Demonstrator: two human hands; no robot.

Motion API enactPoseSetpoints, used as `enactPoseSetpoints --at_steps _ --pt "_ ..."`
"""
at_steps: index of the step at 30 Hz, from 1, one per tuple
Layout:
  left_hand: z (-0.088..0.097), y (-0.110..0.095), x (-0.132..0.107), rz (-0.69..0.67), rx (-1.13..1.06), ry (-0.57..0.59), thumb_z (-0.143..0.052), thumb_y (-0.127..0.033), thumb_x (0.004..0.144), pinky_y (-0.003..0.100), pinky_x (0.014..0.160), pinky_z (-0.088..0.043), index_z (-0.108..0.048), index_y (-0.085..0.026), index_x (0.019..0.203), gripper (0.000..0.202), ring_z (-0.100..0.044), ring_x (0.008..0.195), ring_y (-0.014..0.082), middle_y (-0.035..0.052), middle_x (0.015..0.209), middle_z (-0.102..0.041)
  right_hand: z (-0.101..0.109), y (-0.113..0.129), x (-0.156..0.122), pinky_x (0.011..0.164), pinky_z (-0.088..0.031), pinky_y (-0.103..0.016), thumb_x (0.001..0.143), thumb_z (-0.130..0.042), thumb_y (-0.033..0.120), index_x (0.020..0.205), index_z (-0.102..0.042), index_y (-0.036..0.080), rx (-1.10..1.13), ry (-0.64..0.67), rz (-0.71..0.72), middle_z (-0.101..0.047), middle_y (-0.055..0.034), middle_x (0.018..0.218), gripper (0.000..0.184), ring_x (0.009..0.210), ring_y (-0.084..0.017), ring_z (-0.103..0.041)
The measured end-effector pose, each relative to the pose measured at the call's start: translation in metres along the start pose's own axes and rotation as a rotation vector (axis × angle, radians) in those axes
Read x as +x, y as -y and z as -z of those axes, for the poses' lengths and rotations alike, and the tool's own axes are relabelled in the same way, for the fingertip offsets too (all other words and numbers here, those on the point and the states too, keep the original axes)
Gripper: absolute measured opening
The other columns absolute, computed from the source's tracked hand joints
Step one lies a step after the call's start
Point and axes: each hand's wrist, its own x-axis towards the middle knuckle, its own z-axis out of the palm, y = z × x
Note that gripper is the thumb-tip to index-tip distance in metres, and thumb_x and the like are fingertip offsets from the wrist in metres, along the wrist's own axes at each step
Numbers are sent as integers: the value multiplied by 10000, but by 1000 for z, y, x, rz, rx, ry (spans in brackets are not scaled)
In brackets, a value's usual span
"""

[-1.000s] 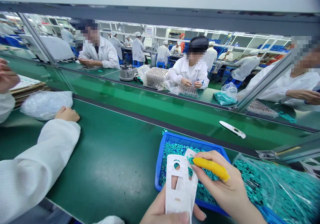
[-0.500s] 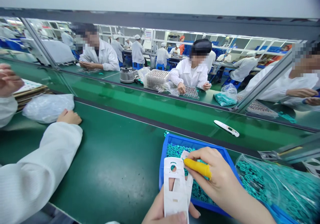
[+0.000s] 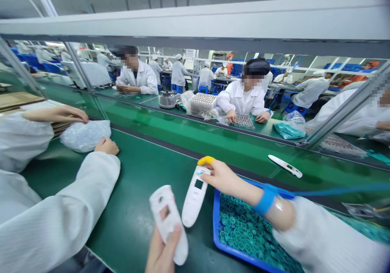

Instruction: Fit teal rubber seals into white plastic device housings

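My left hand [image 3: 161, 248] grips a white plastic casing [image 3: 173, 214] with a round hole and a square window, its thumb across the lower part. My right hand [image 3: 221, 176], a yellow finger cot on one finger, pinches the top end of a second long white casing [image 3: 191, 206]. A bit of teal shows near that end. The two casings are close together over the green table, slightly apart. Below my right forearm is a blue bin [image 3: 216, 224] holding many small teal rings [image 3: 240, 224].
Another white casing [image 3: 284, 166] lies on the green conveyor belt [image 3: 243, 147] ahead. At left, a co-worker's sleeves [image 3: 76, 196] and hands are at a clear plastic bag [image 3: 87, 135]. Metal posts [image 3: 335, 114] rise beyond the belt, with people in white coats behind.
My right hand has moved left, away from above the bin, and now holds a casing by its end. My left hand's casing has shifted left and tilted. The view has turned slightly.
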Motion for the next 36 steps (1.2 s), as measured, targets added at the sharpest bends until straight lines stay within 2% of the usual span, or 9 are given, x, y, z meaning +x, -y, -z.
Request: enactPoseSetpoints --at_steps 4,8,14,17,20,24,29,33,36 --pt "26 -23 5 -96 -15 -174 -773 -407 637 253 719 -468 -515 -223 1234 676 -587 778 166 26 948 -645 -55 13 88 787 -525 -368 859 -603 244 1074 -587 145 -133 147 62 -648 -52 1003 238 868 -167 -631" --pt "40 -32 -3 -53 -30 -217 -801 -377 578 242 622 -460 -583 -174 1100 601 -580 680 154 33 851 -663 -98 22 132 845 -506 -404 903 -545 330 1120 -581 174 -231 223 73 -589 -70 1163 270 994 -195 -594" --pt "37 -39 -8 31 -27 -173 -772 -317 621 231 600 -445 -536 -179 1139 586 -546 644 127 24 844 -644 -92 18 141 848 -503 -421 897 -553 341 1143 -568 170 -275 248 3 -584 -74 1174 300 1001 -203 -594" --pt "28 -41 -7 123 -16 -12 -712 -366 704 238 575 -432 -557 -182 1072 440 -528 622 123 39 861 -632 -56 25 126 912 -464 -435 883 -564 373 1179 -555 150 -255 163 41 -573 -105 1216 371 1070 -224 -569" --pt "18 -37 -6 194 -95 162 -600 -452 800 240 565 -412 -584 -176 1018 352 -498 600 116 50 837 -623 -3 24 83 948 -431 -338 898 -523 347 1172 -585 140 -222 94 117 -609 -101 1193 349 1064 -199 -571" --pt "-4 -29 -4 329 -213 369 -465 -509 874 224 521 -346 -620 -142 912 400 -424 533 101 25 616 -547 50 0 -9 647 -503 -263 891 -493 263 879 -689 182 -215 195 109 -687 -1 777 212 680 -143 -626" --pt "-38 -23 -1 423 -277 508 -450 -559 865 219 499 -310 -634 -101 825 495 -398 509 99 24 547 -507 33 -40 -87 762 -504 -321 792 -597 124 964 -683 195 -460 361 142 -682 -46 928 205 851 -197 -641" --pt "-52 -17 -4 464 -287 561 -445 -528 880 216 513 -328 -625 -112 861 453 -419 517 98 33 593 -542 8 -58 -96 757 -492 -346 787 -605 124 870 -675 172 -596 329 154 -655 -62 858 119 833 -218 -622" --pt "-53 -12 -6 459 -276 553 -401 -468 915 218 519 -353 -608 -126 908 400 -450 528 102 37 640 -566 10 -60 -95 734 -487 -333 775 -623 155 821 -652 170 -582 302 140 -647 -55 821 56 788 -205 -612"
